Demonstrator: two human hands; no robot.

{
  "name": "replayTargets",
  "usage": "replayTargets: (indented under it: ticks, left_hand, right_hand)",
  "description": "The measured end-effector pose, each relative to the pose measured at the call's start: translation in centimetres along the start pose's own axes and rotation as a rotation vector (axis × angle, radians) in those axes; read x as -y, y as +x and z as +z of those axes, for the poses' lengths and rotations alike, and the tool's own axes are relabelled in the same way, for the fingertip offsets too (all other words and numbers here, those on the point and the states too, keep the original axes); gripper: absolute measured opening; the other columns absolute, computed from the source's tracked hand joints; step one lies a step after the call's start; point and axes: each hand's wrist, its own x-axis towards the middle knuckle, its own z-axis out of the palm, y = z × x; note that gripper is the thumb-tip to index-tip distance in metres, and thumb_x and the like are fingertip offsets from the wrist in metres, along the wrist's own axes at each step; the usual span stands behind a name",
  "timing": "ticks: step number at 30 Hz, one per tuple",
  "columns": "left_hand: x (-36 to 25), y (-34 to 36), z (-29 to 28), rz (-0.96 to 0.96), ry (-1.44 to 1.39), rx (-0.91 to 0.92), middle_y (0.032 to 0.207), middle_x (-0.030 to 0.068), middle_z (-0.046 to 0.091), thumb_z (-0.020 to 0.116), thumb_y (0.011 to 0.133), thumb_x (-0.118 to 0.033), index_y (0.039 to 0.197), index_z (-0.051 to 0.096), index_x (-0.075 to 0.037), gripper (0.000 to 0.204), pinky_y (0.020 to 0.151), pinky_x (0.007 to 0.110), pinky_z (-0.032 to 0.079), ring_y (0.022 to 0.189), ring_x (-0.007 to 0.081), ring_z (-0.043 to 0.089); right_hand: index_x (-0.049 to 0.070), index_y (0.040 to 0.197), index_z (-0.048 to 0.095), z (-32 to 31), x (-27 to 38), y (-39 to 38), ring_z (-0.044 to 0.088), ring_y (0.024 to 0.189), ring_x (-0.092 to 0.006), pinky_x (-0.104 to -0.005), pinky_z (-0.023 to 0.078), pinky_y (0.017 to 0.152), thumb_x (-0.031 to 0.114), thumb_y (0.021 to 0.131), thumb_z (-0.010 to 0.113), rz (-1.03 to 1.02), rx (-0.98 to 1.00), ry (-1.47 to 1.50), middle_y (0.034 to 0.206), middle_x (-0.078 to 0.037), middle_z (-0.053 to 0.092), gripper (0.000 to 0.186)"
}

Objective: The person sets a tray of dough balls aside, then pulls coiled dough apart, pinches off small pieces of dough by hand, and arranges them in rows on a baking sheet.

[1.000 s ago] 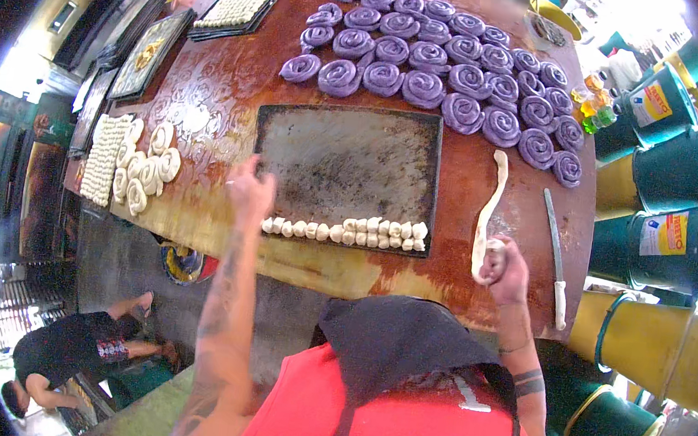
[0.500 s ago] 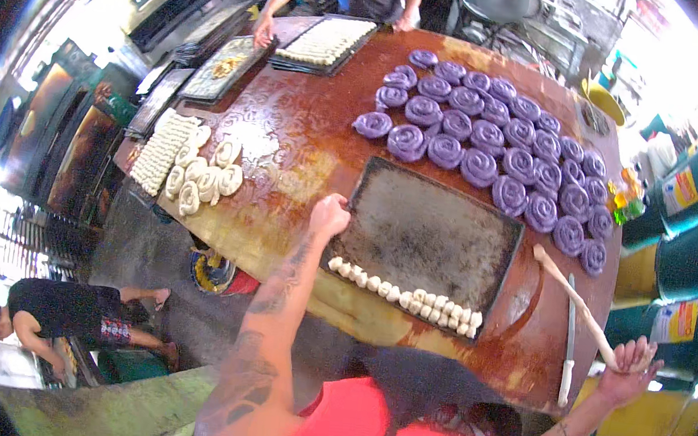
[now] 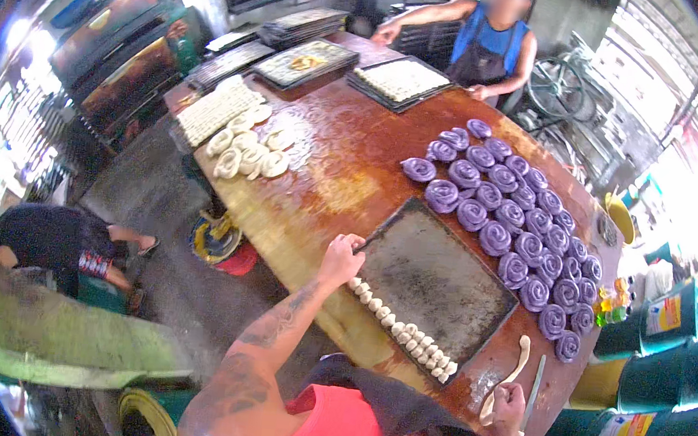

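My left hand (image 3: 343,257) is curled at the left edge of the dark baking tray (image 3: 436,268); what its fingers hold is hidden. Small white dough pieces (image 3: 405,335) line the tray's near edge, in a single line that doubles toward the right. My right hand (image 3: 507,406) is closed on a long pale dough rope (image 3: 522,352) at the table's near right, beside a long knife (image 3: 538,372). Rows of purple dough coils (image 3: 494,236) lie beyond the tray.
The table (image 3: 323,178) also holds white coils (image 3: 250,154) and stacked trays (image 3: 292,65) at the back left. A co-worker (image 3: 486,55) stands across it; another person (image 3: 52,248) bends low at left. A bucket (image 3: 216,243) stands below; large drums (image 3: 662,374) are at right.
The view has swung, showing more of the far side and the co-worker. The dough rope, lifted at its near end half a second ago, is lower now, in my right hand.
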Motion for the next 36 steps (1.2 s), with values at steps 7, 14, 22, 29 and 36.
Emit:
replayTargets:
  ticks: [7, 14, 22, 29, 36]
  left_hand:
    - [4.0, -6.8, -4.4, -0.139, -0.064, -0.05, 0.102, 0.0119, 0.069, 0.071, 0.083, -0.015, 0.11, 0.072, -0.006, 0.029, 0.092, 0.04, 0.055, 0.1, 0.029, 0.068]
    - [5.7, -7.3, -9.8, -0.173, 0.101, -0.109, 0.105, 0.0128, 0.07, 0.072, 0.083, -0.015, 0.11, 0.071, -0.006, 0.029, 0.092, 0.04, 0.054, 0.102, 0.0279, 0.067]
    - [16.8, 3.9, -13.1, -0.194, 0.18, -0.13, 0.11, 0.0141, 0.068, 0.073, 0.084, -0.021, 0.121, 0.065, -0.006, 0.04, 0.092, 0.044, 0.053, 0.108, 0.0329, 0.065]
    - [27.5, 18.1, -24.0, -0.263, 0.572, -0.427, 0.129, 0.0234, 0.06, 0.067, 0.093, -0.033, 0.132, 0.056, 0.001, 0.053, 0.096, 0.054, 0.051, 0.114, 0.0437, 0.06]
    - [34.4, 27.4, -32.4, -0.769, 0.446, -0.114, 0.101, 0.0208, 0.067, 0.072, 0.08, -0.025, 0.101, 0.067, 0.005, 0.037, 0.073, 0.046, 0.052, 0.085, 0.035, 0.065]
  right_hand:
    - [0.002, 0.102, 0.066, 1.5, -0.7, 0.9, 0.057, 0.076, -0.012, -0.0305, 0.048, 0.069, 0.012, 0.094, 0.07, 0.069, 0.21, -0.064, 0.084, -0.004, 0.066, 0.013]
    - [0.001, 0.112, 0.068, 4.2, -2.0, -0.3, 0.068, 0.087, -0.0214, -0.0363, 0.053, 0.08, 0.015, 0.091, 0.075, 0.024, 0.296, -0.217, 0.094, -0.014, 0.073, 0.027]
    - [0.0, 0.102, 0.068, 10.4, -0.5, -3.7, 0.064, 0.086, -0.0188, -0.0338, 0.051, 0.079, 0.017, 0.09, 0.073, 0.255, 0.155, -0.286, 0.089, -0.01, 0.071, 0.021]
    - [0.002, 0.093, 0.064, 12.8, 0.4, -4.5, 0.054, 0.077, -0.0138, -0.0315, 0.046, 0.071, 0.017, 0.093, 0.072, 0.38, -0.238, -0.075, 0.081, -0.003, 0.059, 0.017]
    - [0.003, 0.091, 0.061, 13.0, -2.1, -4.7, 0.052, 0.072, -0.01, -0.028, 0.043, 0.065, 0.014, 0.094, 0.071, 0.572, -0.234, 0.056, 0.079, 0.0, 0.057, 0.015]
